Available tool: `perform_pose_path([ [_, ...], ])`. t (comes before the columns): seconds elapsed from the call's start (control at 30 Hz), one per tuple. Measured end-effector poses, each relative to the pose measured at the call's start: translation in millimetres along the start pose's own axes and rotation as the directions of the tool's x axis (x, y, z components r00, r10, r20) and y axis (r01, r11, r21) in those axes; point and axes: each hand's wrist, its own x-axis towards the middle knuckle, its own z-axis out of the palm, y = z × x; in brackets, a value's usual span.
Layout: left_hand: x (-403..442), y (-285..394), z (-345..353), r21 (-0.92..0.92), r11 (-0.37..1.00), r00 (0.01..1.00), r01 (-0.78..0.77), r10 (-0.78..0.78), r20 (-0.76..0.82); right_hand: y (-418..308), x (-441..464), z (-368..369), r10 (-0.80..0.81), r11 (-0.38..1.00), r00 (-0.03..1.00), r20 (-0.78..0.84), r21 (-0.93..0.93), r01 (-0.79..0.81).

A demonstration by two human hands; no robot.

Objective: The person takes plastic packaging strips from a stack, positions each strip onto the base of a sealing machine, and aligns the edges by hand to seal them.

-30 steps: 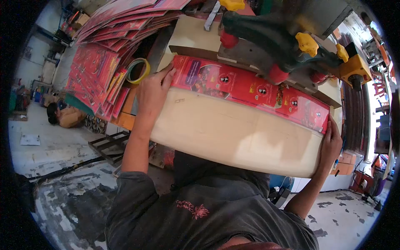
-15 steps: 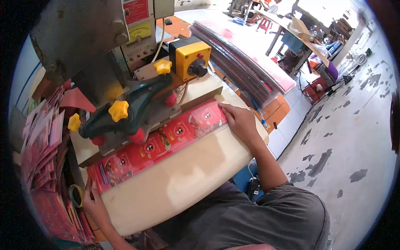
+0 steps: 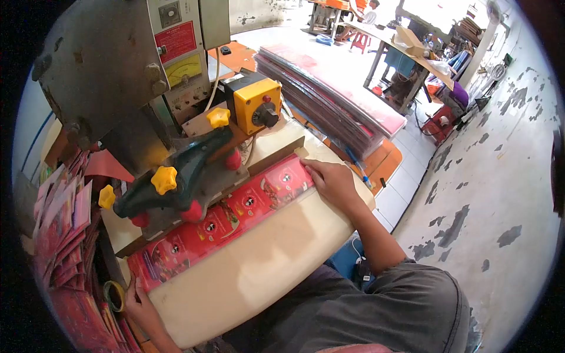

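Observation:
A red printed plastic strip, with a row of repeated round logos and food pictures, lies along a cream-coloured work board. At its right end my right hand grips the edge, thumb and fingers closed together. The strip's left end is between the fingers of my left hand, which are partly hidden. Just behind the strip stands a heat-press machine. Its dark green bracket, with yellow star knobs and red feet, sits above the strip's back edge.
Red printed packets pile up at the left, beside a tape roll. A yellow control box stands behind the press. Stacked plastic sheets lie beyond it. A peeling wall runs along the right; a person sits far back.
The view has tilted up a little, so the machine, strip and hands appear lower. Both hands keep their places at the strip's ends. The distant person has come into view.

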Motion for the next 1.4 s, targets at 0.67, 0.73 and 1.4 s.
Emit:
perform_pose_path([
  [0.67, -1.8, 8.4, -3.5, 0.01, 0.999, 0.997, -0.037, 0.036, 0.073, 4.5, 1.6, 3.1, 0.023, 1.0, 1.0, -0.001, 0.001, -0.023],
  [0.73, -1.3, 8.6, -3.3, 0.013, 0.999, 0.997, -0.032, 0.031, 0.073, 6.3, 2.3, 4.1, 0.032, 0.999, 0.999, 0.006, -0.001, -0.032],
  [1.4, 1.5, -1.8, -3.4, 0.06, 0.998, 0.996, -0.005, -0.001, 0.088, 1.0, 3.3, 1.7, 0.036, 0.999, 0.999, -0.009, -0.002, -0.036],
])
